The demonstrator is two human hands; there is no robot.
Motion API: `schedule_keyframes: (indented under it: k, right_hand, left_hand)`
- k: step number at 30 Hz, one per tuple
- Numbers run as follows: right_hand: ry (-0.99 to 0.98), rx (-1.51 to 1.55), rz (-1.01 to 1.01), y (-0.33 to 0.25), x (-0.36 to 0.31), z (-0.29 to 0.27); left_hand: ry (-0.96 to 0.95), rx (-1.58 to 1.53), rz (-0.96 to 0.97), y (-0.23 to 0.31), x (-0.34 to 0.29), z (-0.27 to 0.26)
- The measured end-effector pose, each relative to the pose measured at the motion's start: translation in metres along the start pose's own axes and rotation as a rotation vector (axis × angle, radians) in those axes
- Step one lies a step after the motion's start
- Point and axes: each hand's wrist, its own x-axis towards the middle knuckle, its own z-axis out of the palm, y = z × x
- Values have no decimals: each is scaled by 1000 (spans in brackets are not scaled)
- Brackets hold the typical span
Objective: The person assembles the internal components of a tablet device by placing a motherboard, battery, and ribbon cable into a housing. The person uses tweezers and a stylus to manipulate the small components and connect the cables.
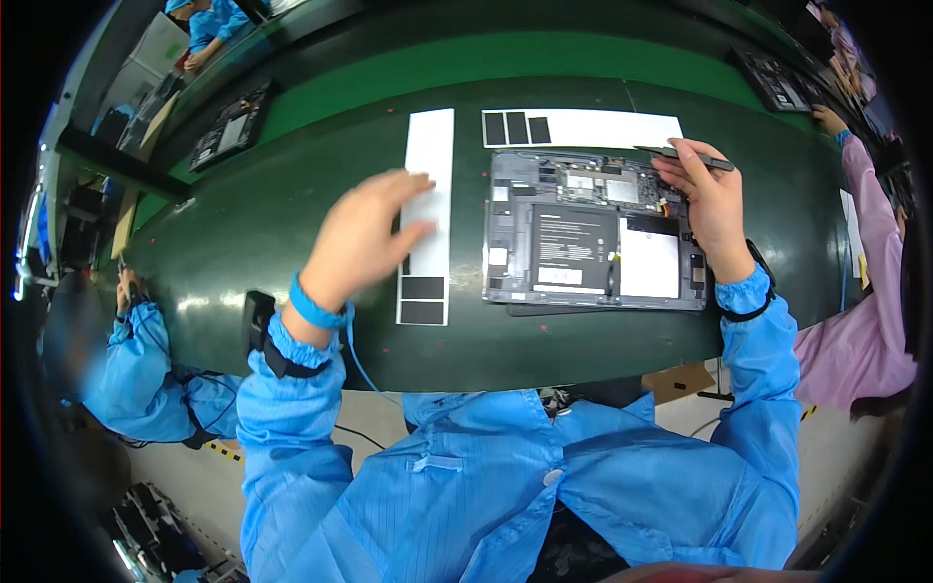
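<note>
An opened laptop base (595, 233), grey with its battery and circuit board exposed, lies in front of me. Over its upper right corner is my right hand (714, 199), pinching dark tweezers (714, 163) whose tips point left. My left hand (364, 233), slightly blurred, hovers at an upright white backing sheet (432, 146) left of the laptop; its thumb and fingers are apart and nothing shows between them. Black rectangular pads (424, 289) sit at that sheet's near end. A second white backing sheet (612, 126) lies beyond the laptop, with black pads (517, 128) at its left end.
Everything rests on a dark green bench (292, 214). Other opened laptops stand at far left (233, 124) and far right (775, 83). A blue cord (360, 361) runs from my left wristband. Co-workers in blue (146, 355) and pink (855, 330) are at either side.
</note>
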Motion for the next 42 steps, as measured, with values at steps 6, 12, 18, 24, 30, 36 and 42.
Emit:
schedule_keyframes:
  k: [6, 12, 18, 24, 30, 36, 42]
  right_hand:
    - [-261, -199, -49, -34, -30, 70]
    - [-470, -381, -102, -12, -56, 179]
    - [-431, -499, -147, 6, -58, 192]
    - [-504, -468, -20, 9, -58, 197]
    - [-403, -146, 5, 12, -62, 188]
    - [-194, -45, -83, -23, -42, 105]
    - [-21, -60, 119, -19, -16, 48]
  left_hand:
    - [0, 116, -105, 2, -42, 32]
    - [40, 81, -111, 2, -49, 29]
    - [59, 122, -124, 2, -52, 33]
    - [67, 115, -124, 1, -51, 35]
    - [8, 43, -169, 4, -48, 32]
    - [-21, 24, -117, 7, -35, 17]
    - [62, -182, 240, 41, 31, 17]
